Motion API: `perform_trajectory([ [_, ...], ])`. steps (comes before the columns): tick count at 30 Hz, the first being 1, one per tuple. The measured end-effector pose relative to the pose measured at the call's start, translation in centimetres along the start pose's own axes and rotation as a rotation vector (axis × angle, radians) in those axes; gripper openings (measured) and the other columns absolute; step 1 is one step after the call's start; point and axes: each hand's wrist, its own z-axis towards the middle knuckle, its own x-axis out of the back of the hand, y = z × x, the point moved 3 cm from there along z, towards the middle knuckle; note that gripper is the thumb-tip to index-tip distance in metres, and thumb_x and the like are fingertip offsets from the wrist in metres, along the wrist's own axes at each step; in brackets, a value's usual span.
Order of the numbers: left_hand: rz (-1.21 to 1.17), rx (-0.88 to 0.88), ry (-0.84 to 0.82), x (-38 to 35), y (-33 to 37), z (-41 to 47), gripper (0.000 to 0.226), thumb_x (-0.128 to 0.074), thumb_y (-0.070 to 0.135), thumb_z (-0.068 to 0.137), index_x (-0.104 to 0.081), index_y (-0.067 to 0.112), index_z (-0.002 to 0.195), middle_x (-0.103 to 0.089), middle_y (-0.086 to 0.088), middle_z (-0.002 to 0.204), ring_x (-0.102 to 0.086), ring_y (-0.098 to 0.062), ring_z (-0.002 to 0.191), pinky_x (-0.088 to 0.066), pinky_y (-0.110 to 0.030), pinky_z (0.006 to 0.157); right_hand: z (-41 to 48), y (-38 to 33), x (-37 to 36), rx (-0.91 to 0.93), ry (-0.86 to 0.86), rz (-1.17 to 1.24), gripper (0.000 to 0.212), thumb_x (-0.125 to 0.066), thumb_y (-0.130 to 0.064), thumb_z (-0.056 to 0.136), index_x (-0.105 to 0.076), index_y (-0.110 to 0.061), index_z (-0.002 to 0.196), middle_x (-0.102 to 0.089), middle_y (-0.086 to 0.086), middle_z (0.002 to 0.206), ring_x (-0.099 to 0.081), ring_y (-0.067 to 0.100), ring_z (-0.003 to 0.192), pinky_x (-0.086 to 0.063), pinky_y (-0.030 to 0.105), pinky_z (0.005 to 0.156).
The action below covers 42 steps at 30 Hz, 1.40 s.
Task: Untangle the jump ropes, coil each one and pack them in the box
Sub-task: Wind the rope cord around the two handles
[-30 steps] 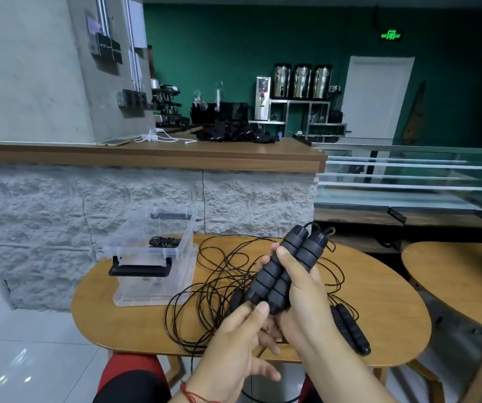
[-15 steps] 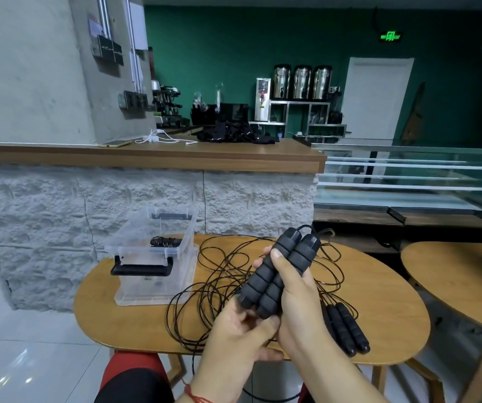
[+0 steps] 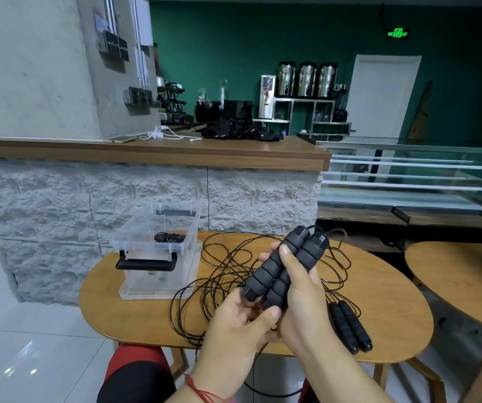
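Observation:
Two black ribbed jump-rope handles (image 3: 284,266) are held side by side above the wooden table (image 3: 135,309). My right hand (image 3: 303,295) grips them from the right, thumb across the front. My left hand (image 3: 242,324) holds their lower ends with fingers and thumb. A tangle of thin black rope (image 3: 219,274) lies on the table behind the hands. Another pair of black handles (image 3: 350,327) lies on the table to the right. A clear plastic box (image 3: 158,254) with a black handle stands at the left, with a coiled rope (image 3: 170,237) inside.
A second round wooden table (image 3: 460,271) stands to the right. Behind the table is a white stone counter wall (image 3: 59,216) with a wooden top. A loop of rope hangs off the front table edge toward my lap.
The handle pair dropped slightly and my left hand closed in around its lower ends, thumb now pressed beside the right hand.

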Motion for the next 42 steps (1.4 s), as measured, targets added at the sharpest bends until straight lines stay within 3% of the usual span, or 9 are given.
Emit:
perform_trajectory([
  [3, 0.065, 0.006, -0.006, 0.1, -0.1, -0.5, 0.029, -0.077, 0.025, 0.095, -0.073, 0.018, 0.122, -0.076, -0.008, 0.106, -0.073, -0.023, 0.090, -0.063, -0.047, 0.076, -0.1, -0.2, -0.1, -0.033, -0.035, -0.005, 0.022, -0.068, -0.028, 0.097, -0.069, -0.015, 0.114, -0.074, 0.014, 0.099, -0.069, 0.023, 0.081, -0.057, 0.043, 0.077],
  [6, 0.189, 0.053, 0.035, 0.8, -0.1, -0.6, 0.042, -0.071, 0.050, 0.087, -0.075, 0.012, 0.106, -0.068, -0.011, 0.087, -0.067, -0.021, 0.075, -0.063, -0.053, 0.073, -0.1, -0.5, -0.1, -0.028, -0.051, -0.037, 0.021, -0.066, -0.028, 0.099, -0.069, -0.014, 0.115, -0.076, 0.013, 0.100, -0.069, 0.024, 0.078, -0.059, 0.043, 0.073],
  [12, 0.129, 0.076, 0.034, 0.6, 0.1, -0.6, 0.028, -0.057, 0.028, 0.105, -0.068, 0.003, 0.111, -0.065, -0.012, 0.086, -0.065, -0.020, 0.076, -0.062, -0.045, 0.066, -0.2, -0.9, -0.1, -0.073, -0.081, 0.022, 0.036, -0.072, -0.023, 0.086, -0.069, -0.009, 0.119, -0.077, 0.019, 0.110, -0.075, 0.024, 0.091, -0.060, 0.049, 0.085],
  [17, 0.188, 0.113, -0.072, 1.9, 1.0, -0.4, 0.047, -0.058, 0.046, 0.097, -0.066, 0.001, 0.108, -0.062, -0.011, 0.084, -0.063, -0.021, 0.073, -0.060, -0.042, 0.062, 0.6, -2.1, 0.2, -0.203, -0.149, 0.335, 0.017, -0.064, -0.016, 0.090, -0.069, -0.006, 0.103, -0.076, 0.008, 0.114, -0.076, 0.029, 0.104, -0.049, 0.056, 0.108],
  [20, 0.249, 0.200, -0.245, 1.5, 1.2, -0.7, 0.051, -0.051, 0.051, 0.106, -0.065, 0.003, 0.097, -0.060, -0.011, 0.076, -0.058, -0.022, 0.064, -0.055, -0.035, 0.054, 1.0, -1.3, 0.4, -0.203, -0.216, 0.449, 0.014, -0.058, -0.009, 0.092, -0.058, -0.012, 0.105, -0.061, 0.006, 0.094, -0.062, 0.026, 0.086, -0.051, 0.055, 0.102],
  [24, 0.228, 0.193, -0.157, 1.3, 0.4, -0.5, 0.039, -0.046, 0.036, 0.109, -0.062, 0.002, 0.101, -0.054, -0.001, 0.070, -0.051, -0.015, 0.060, -0.050, -0.032, 0.049, 1.4, -1.0, 0.5, -0.143, -0.192, 0.459, 0.019, -0.054, -0.004, 0.092, -0.058, -0.016, 0.107, -0.056, 0.006, 0.089, -0.058, 0.024, 0.080, -0.052, 0.050, 0.096],
  [30, 0.390, 0.044, -0.085, 1.5, -0.1, 0.0, 0.026, -0.049, 0.030, 0.110, -0.072, 0.017, 0.112, -0.057, 0.001, 0.083, -0.054, -0.014, 0.073, -0.061, -0.040, 0.070, 1.1, -1.1, 0.3, -0.074, -0.136, 0.463, 0.020, -0.050, -0.001, 0.096, -0.060, -0.016, 0.087, -0.055, 0.005, 0.084, -0.056, 0.021, 0.075, -0.048, 0.043, 0.094],
  [36, 0.420, 0.003, -0.051, 1.6, -0.5, -0.3, 0.025, -0.050, 0.032, 0.110, -0.073, 0.027, 0.102, -0.060, 0.003, 0.083, -0.060, -0.011, 0.078, -0.064, -0.053, 0.084, 1.0, -0.8, -0.1, -0.042, -0.074, 0.437, 0.039, -0.050, -0.001, 0.097, -0.070, -0.019, 0.069, -0.056, 0.004, 0.082, -0.056, 0.020, 0.074, -0.047, 0.043, 0.093],
  [42, 0.098, 0.150, -0.052, 1.6, -0.5, -0.3, 0.050, -0.062, 0.047, 0.095, -0.070, 0.000, 0.108, -0.063, -0.011, 0.084, -0.059, -0.022, 0.075, -0.062, -0.051, 0.073, 0.9, -1.0, 0.0, -0.046, -0.138, 0.442, 0.020, -0.053, -0.002, 0.094, -0.063, -0.018, 0.089, -0.056, 0.005, 0.085, -0.057, 0.022, 0.075, -0.049, 0.045, 0.095],
])
